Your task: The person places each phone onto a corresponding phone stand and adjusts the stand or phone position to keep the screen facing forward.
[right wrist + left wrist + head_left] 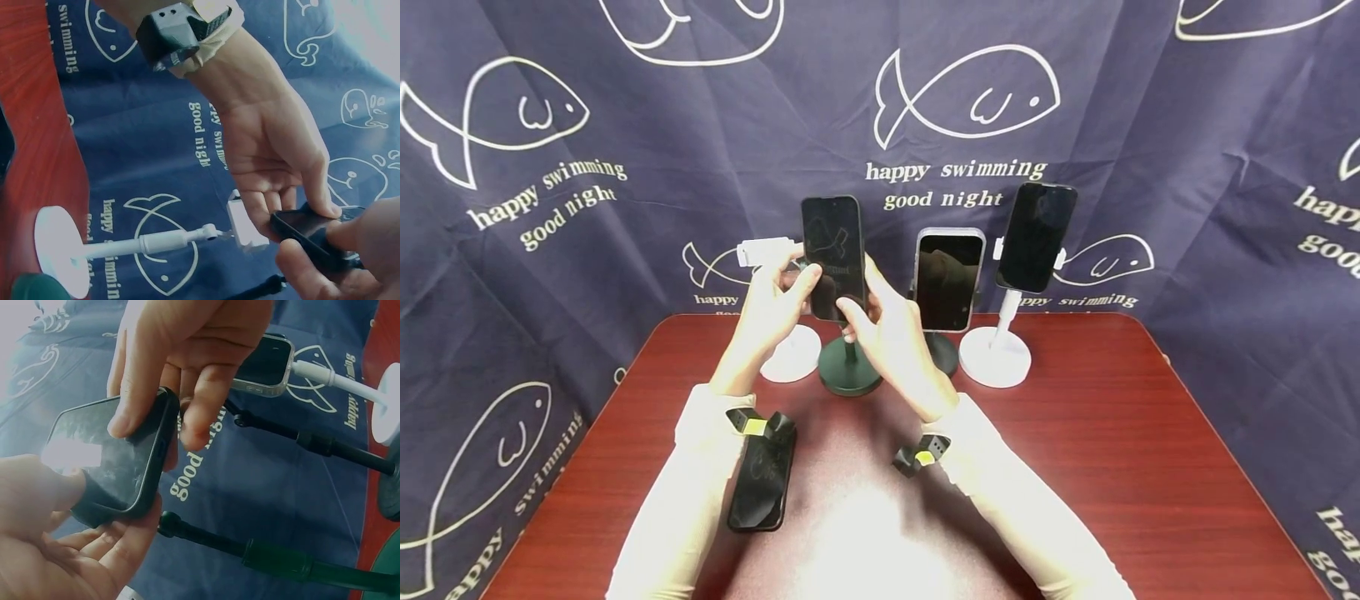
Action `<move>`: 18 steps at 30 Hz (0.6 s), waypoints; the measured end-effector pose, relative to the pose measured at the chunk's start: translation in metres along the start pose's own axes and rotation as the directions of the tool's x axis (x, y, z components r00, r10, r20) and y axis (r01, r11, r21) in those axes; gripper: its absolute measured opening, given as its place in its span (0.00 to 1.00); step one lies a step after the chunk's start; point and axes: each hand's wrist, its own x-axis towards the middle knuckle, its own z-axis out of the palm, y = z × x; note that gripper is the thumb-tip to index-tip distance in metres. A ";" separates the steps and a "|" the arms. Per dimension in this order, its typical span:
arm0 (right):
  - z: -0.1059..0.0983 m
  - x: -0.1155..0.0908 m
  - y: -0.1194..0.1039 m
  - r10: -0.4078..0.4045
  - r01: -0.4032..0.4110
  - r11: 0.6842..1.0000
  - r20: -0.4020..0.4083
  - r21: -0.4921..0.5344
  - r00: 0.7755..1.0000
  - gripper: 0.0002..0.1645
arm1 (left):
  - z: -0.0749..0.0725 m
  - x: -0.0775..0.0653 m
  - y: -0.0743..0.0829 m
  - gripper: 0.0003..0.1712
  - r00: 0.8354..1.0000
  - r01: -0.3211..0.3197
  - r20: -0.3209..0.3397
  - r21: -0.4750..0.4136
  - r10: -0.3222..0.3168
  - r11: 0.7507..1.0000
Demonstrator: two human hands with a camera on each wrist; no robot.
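A black smartphone [835, 242] in a dark case stands upright over the green phone stand [850, 379], its screen facing me. My left hand [769, 308] holds its left edge, thumb on the screen and fingers behind. On the lower right my right hand [898, 333] grips the same phone, with the thumb on the glass near the bottom corner. Both thumbs also show on the screen side of the smartphone [125, 462] in the left wrist view. The phone hides the green stand's holder in the head view.
A white stand [790, 357] with a bare clamp [766, 252] is at left. To the right, a black stand [943, 354] carries a phone in a pale case [951, 279]; another white stand [996, 358] carries a black phone [1037, 237]. Another phone [763, 487] lies on the table [1120, 442].
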 end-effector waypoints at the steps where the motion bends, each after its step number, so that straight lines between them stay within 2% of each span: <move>1: -0.002 0.000 0.000 -0.005 0.005 1.000 -0.003 -0.028 1.000 0.38 | 0.000 0.000 0.000 0.26 1.000 0.002 -0.001 0.003 -0.002 1.000; 6: -0.011 0.003 -0.003 0.003 -0.005 0.989 -0.013 -0.145 1.000 0.28 | -0.001 -0.001 0.003 0.24 1.000 0.005 0.001 -0.020 -0.005 1.000; 11: -0.015 0.009 -0.004 -0.015 0.014 0.983 -0.005 -0.185 1.000 0.24 | -0.003 -0.002 0.003 0.23 1.000 0.004 -0.001 -0.008 -0.004 1.000; 14: -0.014 0.011 -0.002 -0.018 0.014 0.990 -0.026 -0.142 0.999 0.24 | -0.003 -0.003 0.002 0.25 1.000 0.017 0.003 0.021 -0.017 1.000; 18: -0.010 0.012 0.000 0.033 -0.034 0.999 -0.043 -0.017 0.999 0.26 | -0.004 -0.005 0.002 0.24 1.000 0.023 0.020 0.013 -0.023 1.000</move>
